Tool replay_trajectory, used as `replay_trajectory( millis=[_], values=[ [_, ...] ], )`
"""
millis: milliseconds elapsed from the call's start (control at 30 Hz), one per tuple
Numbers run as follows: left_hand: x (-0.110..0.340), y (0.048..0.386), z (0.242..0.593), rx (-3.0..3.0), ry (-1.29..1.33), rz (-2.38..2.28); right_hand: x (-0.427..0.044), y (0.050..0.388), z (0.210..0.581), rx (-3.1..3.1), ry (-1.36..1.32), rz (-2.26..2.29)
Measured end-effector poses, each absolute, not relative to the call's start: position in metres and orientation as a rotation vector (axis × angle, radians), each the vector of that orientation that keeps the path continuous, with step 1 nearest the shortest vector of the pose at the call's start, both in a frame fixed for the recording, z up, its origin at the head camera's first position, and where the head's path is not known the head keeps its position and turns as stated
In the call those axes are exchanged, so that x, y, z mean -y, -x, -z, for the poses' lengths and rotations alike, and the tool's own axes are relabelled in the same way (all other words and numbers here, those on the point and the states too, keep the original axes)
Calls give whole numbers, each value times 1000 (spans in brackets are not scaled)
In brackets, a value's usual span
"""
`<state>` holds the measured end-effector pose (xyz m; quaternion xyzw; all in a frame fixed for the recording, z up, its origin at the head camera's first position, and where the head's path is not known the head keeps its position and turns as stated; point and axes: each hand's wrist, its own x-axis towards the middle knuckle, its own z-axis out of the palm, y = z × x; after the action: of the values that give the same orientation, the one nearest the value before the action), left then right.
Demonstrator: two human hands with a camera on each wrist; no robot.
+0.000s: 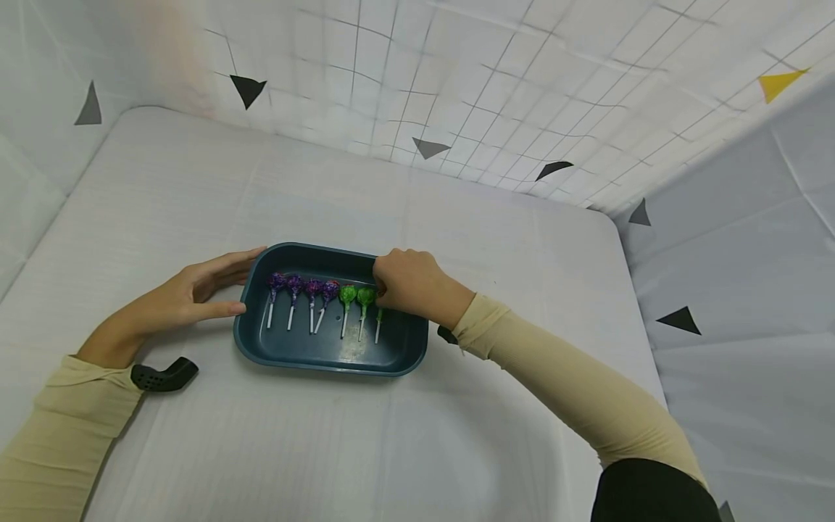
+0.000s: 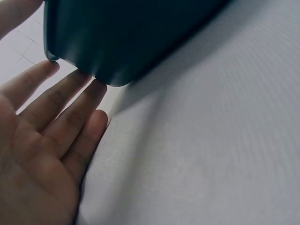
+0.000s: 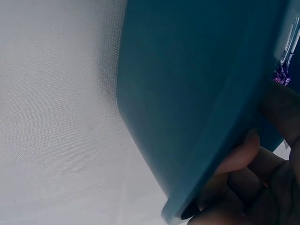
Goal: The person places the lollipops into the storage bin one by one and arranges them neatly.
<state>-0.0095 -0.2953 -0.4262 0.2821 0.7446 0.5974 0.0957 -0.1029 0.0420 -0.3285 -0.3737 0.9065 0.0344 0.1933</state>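
A dark teal tray [image 1: 326, 368] lies on the white surface with a row of lollipops in it. Several purple lollipops [image 1: 312, 287] fill the left part, two green lollipops [image 1: 348, 293] come after them. My right hand [image 1: 417, 284] reaches over the tray's right end with curled fingers and pinches a third green lollipop [image 1: 377, 326]; its head is mostly hidden under the hand. At the tray's left end, my left hand [image 1: 185, 293] has its fingers extended, thumb near the rim. In the left wrist view, fingertips [image 2: 99, 89] touch the tray's outside.
White cloth [image 1: 293, 442] covers the tabletop around the tray. Pale walls with a grid pattern and dark triangle marks [image 1: 248, 90] rise behind and at both sides. A black wrist device [image 1: 164, 375] sticks out from the left sleeve.
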Motion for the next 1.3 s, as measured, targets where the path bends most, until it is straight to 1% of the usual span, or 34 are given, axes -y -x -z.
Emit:
replay_trajectory(
  millis=[400, 667, 733, 1000, 1300],
  values=[
    [295, 10, 426, -2202, -832, -1780, -47, 103, 322, -2524, 1045, -54],
    [294, 11, 427, -2205, -842, -1776, -62, 103, 311, -2519, 966, 49],
    [294, 11, 426, -2203, -852, -1774, -67, 104, 308, -2519, 974, 77],
    [295, 10, 422, -2203, -864, -1773, -99, 108, 302, -2510, 1158, 267],
    [294, 10, 423, -2191, -880, -1784, -136, 103, 302, -2611, 1064, 401]
  ],
)
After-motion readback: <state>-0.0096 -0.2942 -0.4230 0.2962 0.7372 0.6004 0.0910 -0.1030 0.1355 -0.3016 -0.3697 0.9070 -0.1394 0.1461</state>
